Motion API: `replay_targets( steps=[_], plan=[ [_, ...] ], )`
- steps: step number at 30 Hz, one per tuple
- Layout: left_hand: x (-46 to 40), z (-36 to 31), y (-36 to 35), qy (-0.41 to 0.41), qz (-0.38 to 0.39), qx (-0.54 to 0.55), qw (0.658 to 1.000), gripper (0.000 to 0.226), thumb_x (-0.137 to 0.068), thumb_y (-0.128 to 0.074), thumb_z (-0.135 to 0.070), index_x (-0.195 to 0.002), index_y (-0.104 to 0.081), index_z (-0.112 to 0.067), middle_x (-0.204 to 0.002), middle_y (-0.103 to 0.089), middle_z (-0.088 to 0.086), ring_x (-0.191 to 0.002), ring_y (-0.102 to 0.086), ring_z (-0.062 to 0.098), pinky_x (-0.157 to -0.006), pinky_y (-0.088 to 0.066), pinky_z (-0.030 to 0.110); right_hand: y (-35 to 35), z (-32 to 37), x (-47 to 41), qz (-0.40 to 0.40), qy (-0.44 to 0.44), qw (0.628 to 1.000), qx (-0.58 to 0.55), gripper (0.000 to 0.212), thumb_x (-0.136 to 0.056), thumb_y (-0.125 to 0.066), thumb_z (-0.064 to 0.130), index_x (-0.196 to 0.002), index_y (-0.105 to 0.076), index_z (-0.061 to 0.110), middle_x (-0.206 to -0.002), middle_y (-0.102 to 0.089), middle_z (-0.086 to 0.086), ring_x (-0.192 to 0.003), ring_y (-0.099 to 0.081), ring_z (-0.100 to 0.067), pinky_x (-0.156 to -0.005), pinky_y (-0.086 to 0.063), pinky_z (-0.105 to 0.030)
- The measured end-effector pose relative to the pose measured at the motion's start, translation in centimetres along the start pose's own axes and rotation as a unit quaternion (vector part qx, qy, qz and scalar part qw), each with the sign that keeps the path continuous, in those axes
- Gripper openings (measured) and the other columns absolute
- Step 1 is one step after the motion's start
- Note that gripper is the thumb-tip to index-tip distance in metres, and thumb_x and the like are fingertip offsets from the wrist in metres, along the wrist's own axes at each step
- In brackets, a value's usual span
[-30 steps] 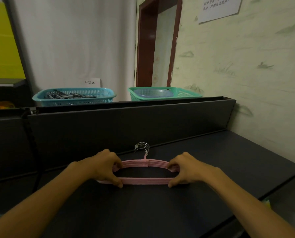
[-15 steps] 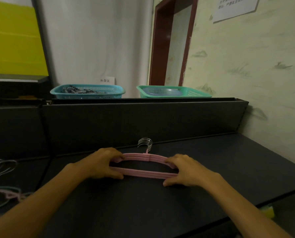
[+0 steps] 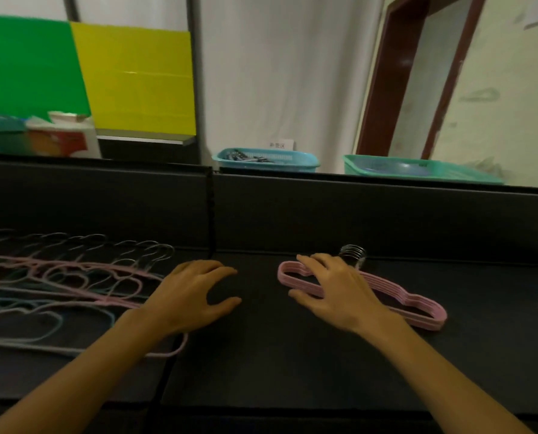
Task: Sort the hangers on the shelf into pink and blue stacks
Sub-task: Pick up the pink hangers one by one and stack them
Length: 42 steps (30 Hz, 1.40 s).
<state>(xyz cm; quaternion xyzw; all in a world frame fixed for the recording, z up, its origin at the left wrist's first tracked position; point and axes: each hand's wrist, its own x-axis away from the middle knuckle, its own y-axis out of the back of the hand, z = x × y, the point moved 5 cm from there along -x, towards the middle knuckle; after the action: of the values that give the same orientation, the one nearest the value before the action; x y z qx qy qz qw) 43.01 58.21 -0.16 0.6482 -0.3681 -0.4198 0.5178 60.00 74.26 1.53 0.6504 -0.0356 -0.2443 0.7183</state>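
A neat stack of pink hangers [image 3: 418, 303] lies on the dark shelf [image 3: 277, 364] at the right, its metal hooks [image 3: 352, 253] pointing to the back wall. My right hand [image 3: 333, 288] hovers over the stack's left end with relaxed fingers and holds nothing. My left hand [image 3: 189, 296] is off the stack, fingers loosely spread above the bare shelf. To its left spreads an unsorted pile of pink and blue hangers [image 3: 57, 286], overlapping one another.
A black back panel [image 3: 324, 211] rises behind the shelf. On top of it stand a blue basket [image 3: 266, 159] with dark items and a green basket [image 3: 424, 170]. A colourful box [image 3: 61, 136] sits at the far left. A seam [image 3: 167, 371] divides the two shelf boards.
Both hands let go of the pink stack. My left hand moved left toward the unsorted pile, and my view swung left so that the pile came into sight.
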Motion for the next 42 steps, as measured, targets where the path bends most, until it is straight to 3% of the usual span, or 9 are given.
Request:
replay_targets(
  steps=[5, 10, 16, 21, 24, 29, 33, 35, 42],
  plan=[
    [5.0, 6.5, 1.5, 0.031, -0.026, -0.023, 0.999, 0.100, -0.060, -0.003, -0.090, -0.142, -0.031, -0.041, -0.148, -0.034, -0.009, -0.135, -0.032, 0.011, -0.110, -0.026, 0.030, -1.5, 5.8, -2.6, 0.004, 0.022, 1.000, -0.004, 0.073, -0.089, -0.049, 0.060, -0.150, -0.022, 0.030, -0.150, -0.032, 0.001, -0.135, -0.033, -0.016, -0.107, -0.033, -0.034],
    [9.0, 13.8, 3.3, 0.048, -0.030, -0.008, 0.998, 0.077, -0.075, -0.029, -0.083, -0.140, -0.034, -0.042, -0.146, -0.039, -0.008, -0.132, -0.037, 0.011, -0.108, -0.030, 0.033, -3.1, 13.2, -4.4, 0.025, 0.027, 0.999, -0.006, 0.073, -0.089, -0.050, 0.060, -0.150, -0.024, 0.030, -0.151, -0.031, 0.000, -0.136, -0.032, -0.017, -0.109, -0.034, -0.037],
    [13.5, 21.8, 4.7, 0.056, -0.044, 0.001, 0.997, 0.101, -0.061, -0.002, -0.093, -0.138, -0.039, -0.039, -0.144, -0.041, -0.008, -0.129, -0.041, 0.013, -0.104, -0.036, 0.034, -5.9, 22.4, -5.2, 0.085, 0.052, 0.994, -0.040, 0.073, -0.087, -0.051, 0.063, -0.149, -0.028, 0.031, -0.146, -0.037, 0.004, -0.128, -0.039, -0.013, -0.105, -0.038, -0.032],
    [15.5, 27.1, 4.5, 0.063, -0.027, 0.020, 0.997, 0.086, -0.069, -0.023, -0.087, -0.140, -0.035, -0.041, -0.147, -0.038, -0.006, -0.132, -0.039, 0.014, -0.107, -0.038, 0.038, -8.9, 27.8, -5.6, 0.147, 0.043, 0.987, -0.044, 0.080, -0.080, -0.057, 0.069, -0.147, -0.028, 0.037, -0.151, -0.031, 0.007, -0.136, -0.031, -0.015, -0.111, -0.032, -0.036],
    [16.4, 28.2, 4.6, 0.044, -0.023, 0.016, 0.999, 0.068, -0.080, -0.038, -0.074, -0.140, -0.035, -0.040, -0.146, -0.040, -0.007, -0.131, -0.038, 0.012, -0.107, -0.035, 0.034, -9.8, 29.3, -5.8, 0.158, 0.021, 0.986, -0.041, 0.083, -0.077, -0.063, 0.066, -0.146, -0.027, 0.039, -0.150, -0.033, 0.006, -0.135, -0.031, -0.015, -0.110, -0.032, -0.038],
    [16.7, 29.6, 5.1, 0.020, -0.011, 0.029, 0.999, 0.094, -0.063, -0.011, -0.091, -0.140, -0.034, -0.042, -0.146, -0.039, -0.008, -0.132, -0.038, 0.011, -0.107, -0.033, 0.033, -9.8, 29.7, -6.0, 0.157, -0.029, 0.986, -0.050, 0.084, -0.076, -0.069, 0.060, -0.146, -0.029, 0.038, -0.151, -0.034, 0.007, -0.136, -0.031, -0.013, -0.110, -0.029, -0.034],
    [15.8, 29.3, 5.2, -0.001, -0.013, 0.048, 0.999, 0.063, -0.086, -0.043, -0.065, -0.142, -0.032, -0.038, -0.148, -0.034, -0.006, -0.133, -0.034, 0.012, -0.109, -0.030, 0.034, -9.5, 30.2, -6.2, 0.143, -0.040, 0.986, -0.072, 0.077, -0.075, -0.074, 0.051, -0.142, -0.039, 0.033, -0.144, -0.041, 0.008, -0.129, -0.039, -0.010, -0.109, -0.034, -0.031],
    [15.5, 29.0, 5.2, -0.010, -0.018, 0.061, 0.998, 0.062, -0.087, -0.044, -0.064, -0.142, -0.032, -0.037, -0.149, -0.033, -0.005, -0.135, -0.033, 0.013, -0.110, -0.029, 0.035, -9.3, 30.3, -6.2, 0.123, -0.043, 0.987, -0.098, 0.070, -0.076, -0.075, 0.046, -0.137, -0.045, 0.031, -0.135, -0.045, 0.009, -0.119, -0.044, -0.007, -0.106, -0.041, -0.033],
    [13.9, 27.7, 4.8, -0.043, -0.028, 0.072, 0.996, 0.061, -0.088, -0.046, -0.061, -0.142, -0.032, -0.038, -0.150, -0.032, -0.005, -0.136, -0.032, 0.014, -0.110, -0.028, 0.033, -10.1, 29.1, -6.1, 0.134, -0.070, 0.985, -0.086, 0.091, -0.069, -0.076, 0.057, -0.145, -0.031, 0.037, -0.152, -0.030, 0.009, -0.138, -0.029, -0.012, -0.114, -0.029, -0.039]
  ],
)
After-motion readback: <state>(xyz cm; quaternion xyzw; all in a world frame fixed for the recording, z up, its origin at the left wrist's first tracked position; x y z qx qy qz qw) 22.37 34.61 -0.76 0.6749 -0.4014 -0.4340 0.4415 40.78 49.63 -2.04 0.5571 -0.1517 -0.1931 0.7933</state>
